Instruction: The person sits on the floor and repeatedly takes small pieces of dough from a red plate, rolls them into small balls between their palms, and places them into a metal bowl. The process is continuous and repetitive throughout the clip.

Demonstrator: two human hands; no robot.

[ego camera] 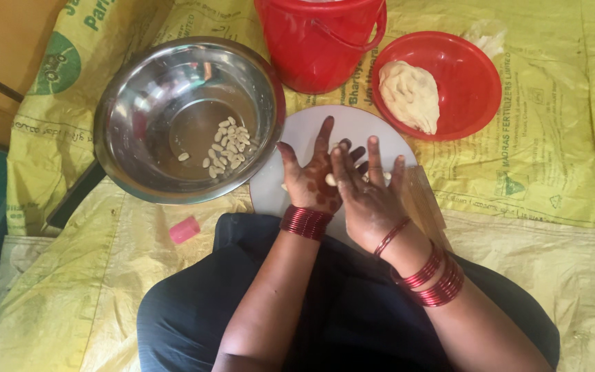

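Observation:
My left hand (pixel 309 176) lies palm up over a round white board (pixel 352 124), fingers spread. My right hand (pixel 370 196) rests palm down across it, and a small pale piece of dough (pixel 330 180) shows between the two palms. Both wrists carry red bangles. To the left, a steel bowl (pixel 146 158) holds several small shaped dough pieces (pixel 227 143). To the right of the board stands a red plastic bowl (pixel 473 83) with a lump of pale dough (pixel 411 95) in it.
A red bucket (pixel 321 45) stands behind the board. A small pink object (pixel 184 229) lies on the yellow woven sacking (pixel 552 179) that covers the floor. My dark-clothed lap fills the near foreground. A wooden surface shows at the far left.

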